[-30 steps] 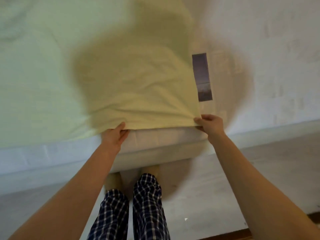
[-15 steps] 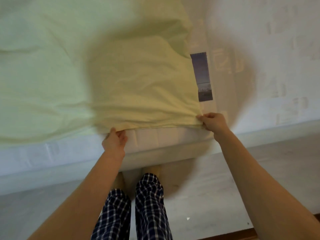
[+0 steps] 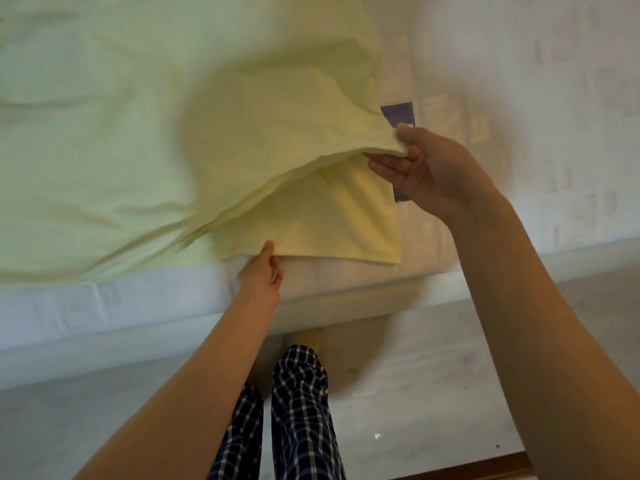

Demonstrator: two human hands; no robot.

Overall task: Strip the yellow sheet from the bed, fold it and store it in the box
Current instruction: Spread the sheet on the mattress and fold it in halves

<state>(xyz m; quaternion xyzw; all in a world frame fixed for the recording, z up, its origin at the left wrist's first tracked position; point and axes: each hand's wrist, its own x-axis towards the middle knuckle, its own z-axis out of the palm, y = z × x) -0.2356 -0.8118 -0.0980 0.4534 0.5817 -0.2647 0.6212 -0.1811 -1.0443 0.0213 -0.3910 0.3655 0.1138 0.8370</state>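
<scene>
Barely begun: right hand [image 3: 433, 168] pinches the yellow sheet [image 3: 138, 133] by its raised corner, left hand [image 3: 262, 271] its hem; folding, boxing remain.

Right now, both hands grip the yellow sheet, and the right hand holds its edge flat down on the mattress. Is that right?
Not quite: in the head view the right hand holds its edge raised above the mattress, not flat on it. Both hands do grip the yellow sheet, the left hand at the hem.

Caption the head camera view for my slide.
Right hand holds up a fold of the yellow sheet above the mattress; left hand pinches its lower edge.
</scene>
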